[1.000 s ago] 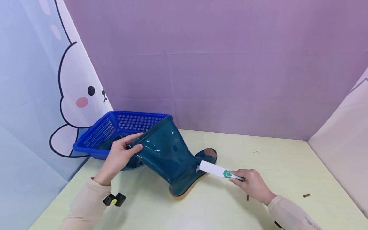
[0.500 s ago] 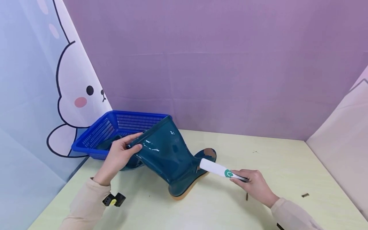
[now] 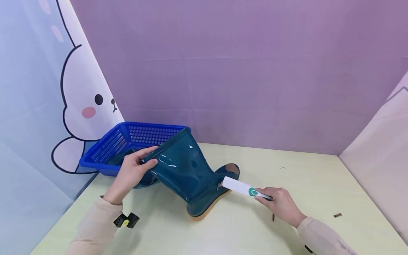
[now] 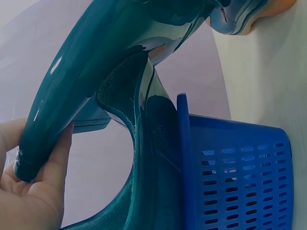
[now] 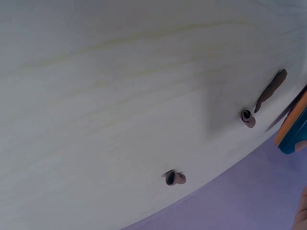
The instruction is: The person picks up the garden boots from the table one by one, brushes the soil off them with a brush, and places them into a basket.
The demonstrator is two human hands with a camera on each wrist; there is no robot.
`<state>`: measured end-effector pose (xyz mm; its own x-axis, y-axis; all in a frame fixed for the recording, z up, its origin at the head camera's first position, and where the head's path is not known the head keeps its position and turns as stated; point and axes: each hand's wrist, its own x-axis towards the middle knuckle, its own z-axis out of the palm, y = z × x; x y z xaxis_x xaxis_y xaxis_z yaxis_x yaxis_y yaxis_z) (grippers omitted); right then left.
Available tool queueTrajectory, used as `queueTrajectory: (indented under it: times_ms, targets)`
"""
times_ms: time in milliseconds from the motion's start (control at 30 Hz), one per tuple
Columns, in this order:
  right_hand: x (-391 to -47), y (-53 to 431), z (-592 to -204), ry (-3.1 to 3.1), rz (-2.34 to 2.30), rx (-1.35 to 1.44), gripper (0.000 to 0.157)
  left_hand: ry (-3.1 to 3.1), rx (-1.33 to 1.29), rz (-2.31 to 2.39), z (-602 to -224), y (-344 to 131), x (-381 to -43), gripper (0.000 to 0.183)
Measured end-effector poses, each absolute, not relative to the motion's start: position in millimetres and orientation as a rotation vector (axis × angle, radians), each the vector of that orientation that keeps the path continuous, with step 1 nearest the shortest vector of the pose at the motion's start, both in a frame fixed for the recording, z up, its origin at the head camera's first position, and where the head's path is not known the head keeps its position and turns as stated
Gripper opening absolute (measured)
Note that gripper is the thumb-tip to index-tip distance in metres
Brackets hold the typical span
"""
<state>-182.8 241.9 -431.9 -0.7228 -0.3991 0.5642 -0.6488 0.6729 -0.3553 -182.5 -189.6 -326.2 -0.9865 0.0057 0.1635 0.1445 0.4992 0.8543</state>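
Note:
A dark teal rubber boot (image 3: 181, 166) with a tan sole is tilted above the table, its shaft opening toward the upper left. My left hand (image 3: 132, 173) pinches the rim of the shaft, thumb on the near side. Brown patches show on the toe and the side of the foot. My right hand (image 3: 282, 205) grips the slim handle of a white flat-headed tool (image 3: 237, 186) with a green round mark. Its tip is right at the brown patch on the boot's side. Whether it is a brush or a scraper, I cannot tell.
A blue slotted basket (image 3: 153, 134) stands at the back left. In the left wrist view, a second teal boot (image 4: 163, 143) is beside the basket wall. Brown curled scraps (image 5: 175, 178) and a longer brown strip (image 5: 272, 90) lie on the pale table (image 3: 287, 173). A purple backdrop rises behind.
My right hand and the white tool shift slightly away to the right, then slightly back toward the boot. My left hand and the boot stay nearly still.

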Motion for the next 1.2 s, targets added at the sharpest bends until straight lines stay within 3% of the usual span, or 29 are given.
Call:
queueTrajectory:
  times_ms: [433,1200]
  targets:
    - [-177.1,231.2,-423.4,-2.421,0.924,0.854,0.023,-2.592,-0.147,-1.502,-323.9,-193.7,-183.1,0.043]
    - [-174.1,238.1,-415.6,-2.393,0.622,0.868,0.027,-2.564,-0.19,-1.557,-319.7,-198.0,-179.8,0.043]
